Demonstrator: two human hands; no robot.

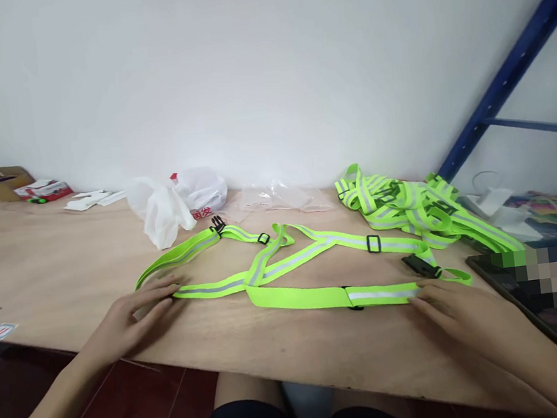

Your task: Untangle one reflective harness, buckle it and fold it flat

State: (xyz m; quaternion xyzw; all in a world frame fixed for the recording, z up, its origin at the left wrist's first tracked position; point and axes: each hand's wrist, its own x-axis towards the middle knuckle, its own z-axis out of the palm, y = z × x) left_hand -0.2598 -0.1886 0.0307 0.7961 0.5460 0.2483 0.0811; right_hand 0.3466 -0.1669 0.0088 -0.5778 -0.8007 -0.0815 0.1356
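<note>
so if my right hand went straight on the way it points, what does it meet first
The right hand touches the near reflective strap; farther along that line, the black slider on it likely comes first, though depth is unclear.

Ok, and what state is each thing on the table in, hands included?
Reflective harness: spread out, one strap looped
Pronged buckle: unfastened, prongs exposed
Green strap pile: heaped, tangled
Cardboard box: flaps open
White plastic bag: crumpled
Clear packets: lying down
Left hand: fingertips at the harness, grip unclear
Right hand: fingertips on the near strap, grip unclear
</note>
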